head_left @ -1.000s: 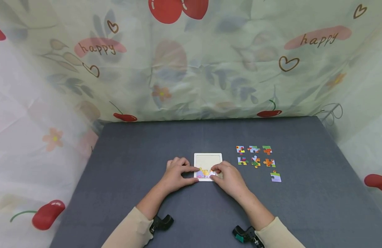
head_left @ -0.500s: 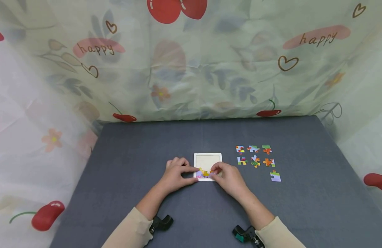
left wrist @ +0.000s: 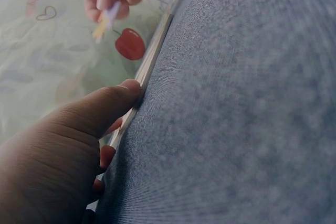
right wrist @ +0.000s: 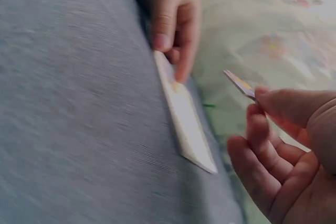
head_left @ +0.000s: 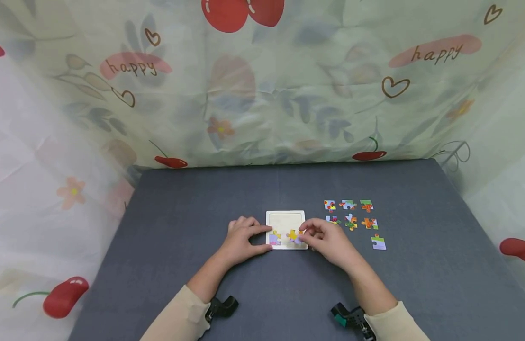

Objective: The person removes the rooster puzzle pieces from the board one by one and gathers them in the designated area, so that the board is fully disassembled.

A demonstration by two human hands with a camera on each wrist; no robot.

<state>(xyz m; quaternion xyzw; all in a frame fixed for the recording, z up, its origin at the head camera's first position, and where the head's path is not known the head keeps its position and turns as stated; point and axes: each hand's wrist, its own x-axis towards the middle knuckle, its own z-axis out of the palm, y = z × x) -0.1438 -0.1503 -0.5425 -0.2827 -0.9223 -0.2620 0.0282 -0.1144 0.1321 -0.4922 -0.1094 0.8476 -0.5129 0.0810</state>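
My left hand (head_left: 244,237) holds the left side of a small white puzzle tray (head_left: 286,212), thumb at the near corner and index finger along the left edge. A purple and yellow puzzle piece (head_left: 275,239) lies in the tray's lower left corner, beside those fingertips. My right hand (head_left: 329,237) pinches a yellow and purple puzzle piece (head_left: 294,236) between thumb and index finger. In the right wrist view this piece (right wrist: 239,83) is held up, apart from the tray (right wrist: 185,124). Whether it is one piece or two joined, I cannot tell.
Several loose puzzle pieces (head_left: 351,221) lie in rows right of the tray, one partly behind my right hand. Another piece (head_left: 378,242) sits nearer me. A dark grey cloth covers the table (head_left: 181,199). A printed curtain (head_left: 262,94) hangs behind its far edge.
My right hand has moved right and lifted the yellow and purple piece out of the tray's lower row, baring the floor beside the left piece. My left hand has stayed put.
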